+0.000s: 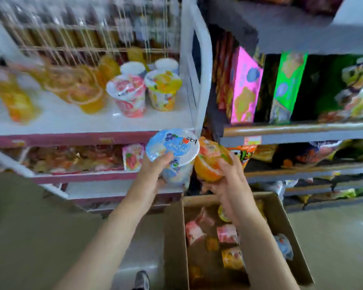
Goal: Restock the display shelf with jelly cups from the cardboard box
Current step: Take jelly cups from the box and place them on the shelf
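My left hand [153,174] grips a blue-lidded jelly cup [173,147], tilted, just below the front edge of the white display shelf [71,122]. Right beside it, my right hand [228,181] holds an orange jelly cup [210,162]. Both cups hang above the open cardboard box [281,227] on the floor, which holds several more jelly cups [226,233]. On the shelf stand a pink cup [128,95], a yellow cup [162,88] and several orange cups [82,95], blurred.
A white shelf post [197,80] separates the display shelf from a grey rack [302,130] of snack boxes and bags on the right. Lower pink-edged shelves [82,176] hold packaged sweets. A shoe [142,280] shows at the bottom beside the box.
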### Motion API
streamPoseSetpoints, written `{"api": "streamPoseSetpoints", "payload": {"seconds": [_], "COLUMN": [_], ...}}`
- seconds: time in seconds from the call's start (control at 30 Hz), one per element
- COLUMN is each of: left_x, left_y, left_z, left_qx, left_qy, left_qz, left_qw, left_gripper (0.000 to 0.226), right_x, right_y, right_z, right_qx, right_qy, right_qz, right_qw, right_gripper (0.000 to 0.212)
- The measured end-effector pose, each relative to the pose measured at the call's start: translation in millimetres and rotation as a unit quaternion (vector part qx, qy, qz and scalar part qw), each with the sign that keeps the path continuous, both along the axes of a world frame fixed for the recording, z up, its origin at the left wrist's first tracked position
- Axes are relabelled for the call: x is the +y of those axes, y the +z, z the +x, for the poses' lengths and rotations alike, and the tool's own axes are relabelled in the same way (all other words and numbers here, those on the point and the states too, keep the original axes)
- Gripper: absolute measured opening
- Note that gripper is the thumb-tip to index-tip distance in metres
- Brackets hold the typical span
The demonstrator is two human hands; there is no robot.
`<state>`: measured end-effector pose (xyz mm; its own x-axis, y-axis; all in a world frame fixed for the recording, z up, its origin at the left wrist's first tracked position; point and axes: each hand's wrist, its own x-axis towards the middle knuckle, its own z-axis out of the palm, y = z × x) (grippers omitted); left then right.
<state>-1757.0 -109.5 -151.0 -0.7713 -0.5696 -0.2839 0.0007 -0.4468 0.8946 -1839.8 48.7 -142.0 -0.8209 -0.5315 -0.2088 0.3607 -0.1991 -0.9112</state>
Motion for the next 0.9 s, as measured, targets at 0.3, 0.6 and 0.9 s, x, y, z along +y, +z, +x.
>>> {"api": "streamPoseSetpoints", "payload": {"seconds": [0.3,0.6,0.9], "left_x": [-99,-165,-196], "left_y": [56,66,106], "left_z": [54,47,-46], "left_qx": [0.032,0.019,0.065], "left_qy": [0.060,0.168,0.107], "left_qz": [-0.143,-0.178,-0.255], "left_qw": [0.987,0.969,0.959], "left_gripper": [0.085,0.079,0.070], "right_x": [-97,-167,-195], "right_y": [74,60,68], "right_z": [25,5,-34], "right_qx": [0.206,0.225,0.223], "right_qy": [0.119,0.048,-0.041], "right_qz": [0.051,0.094,0.121], "right_qw": [0.970,0.969,0.966], "right_gripper": [0.059,0.055,0.066]}}
